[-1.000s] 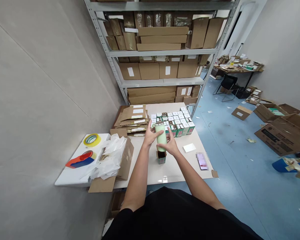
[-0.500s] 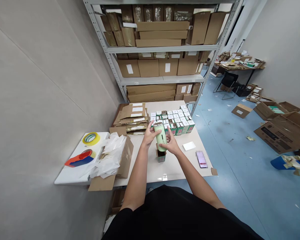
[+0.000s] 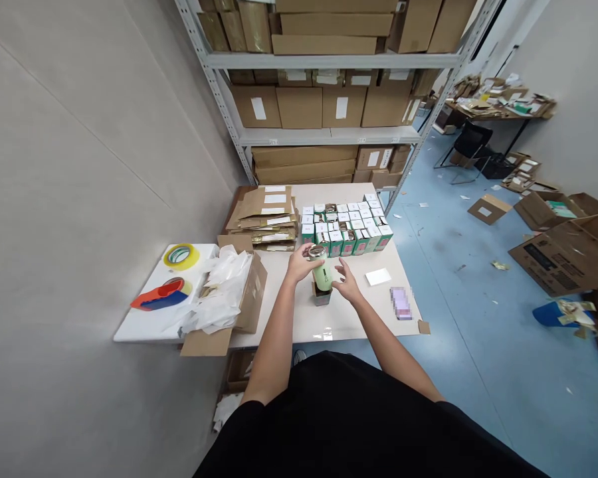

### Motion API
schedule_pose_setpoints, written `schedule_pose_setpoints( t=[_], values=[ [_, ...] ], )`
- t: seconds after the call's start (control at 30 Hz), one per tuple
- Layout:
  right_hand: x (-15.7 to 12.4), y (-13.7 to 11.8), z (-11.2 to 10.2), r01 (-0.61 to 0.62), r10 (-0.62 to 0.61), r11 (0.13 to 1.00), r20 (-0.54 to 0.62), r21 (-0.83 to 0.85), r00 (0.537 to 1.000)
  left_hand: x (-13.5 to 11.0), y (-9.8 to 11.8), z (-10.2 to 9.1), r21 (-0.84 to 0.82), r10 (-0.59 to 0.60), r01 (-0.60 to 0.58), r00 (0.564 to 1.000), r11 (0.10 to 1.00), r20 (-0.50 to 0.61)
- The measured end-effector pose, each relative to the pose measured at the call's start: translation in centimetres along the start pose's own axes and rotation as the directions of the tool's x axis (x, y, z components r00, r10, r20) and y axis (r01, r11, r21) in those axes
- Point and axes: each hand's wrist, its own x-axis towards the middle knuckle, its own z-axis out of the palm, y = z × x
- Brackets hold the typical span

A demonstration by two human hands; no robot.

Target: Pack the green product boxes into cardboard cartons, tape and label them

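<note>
A pale green tumbler (image 3: 322, 274) with a metal-coloured top stands partly inside a small open box (image 3: 321, 299), its lower end hidden by the box walls. My left hand (image 3: 301, 263) grips the tumbler near its top from the left. On the other side, my right hand (image 3: 347, 281) is open, fingers spread, its thumb close to the tumbler's lower side; whether it touches is unclear. Behind the hands, several small green-and-white boxes (image 3: 361, 240) stand in rows on the table (image 3: 289, 326), some with open tops.
Flattened cardboard (image 3: 263, 214) is stacked at the table's back left. An open carton (image 3: 253, 302) with white wrapping, yellow tape (image 3: 181, 256) and a tape dispenser (image 3: 162, 296) lie left. A white card (image 3: 378, 277) and a phone (image 3: 401, 303) lie right. A shelf (image 3: 329, 137) stands behind.
The tumbler has gone down into the small box. My right hand has loosened from it and opened, while my left hand keeps its grip. The view has tilted downward.
</note>
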Motion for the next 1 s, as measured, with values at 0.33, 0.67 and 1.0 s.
schedule_pose_setpoints(
  t=[0.33,0.67,1.0],
  values=[
    [0.1,8.4,4.3,-0.405,0.401,0.899,-0.057,-0.170,0.914,-2.2,-8.5,2.1,0.094,-0.075,0.075,0.997,0.993,-0.010],
    [-0.5,10.7,6.0,-0.408,0.363,0.879,-0.211,-0.246,0.908,-4.8,-12.4,4.1,0.454,-0.193,0.150,0.980,0.878,0.049],
    [-1.0,10.5,6.3,-0.404,0.358,0.889,-0.223,-0.215,0.907,-7.1,-15.3,5.7,0.563,-0.259,0.199,0.965,0.802,0.027]
  ],
)
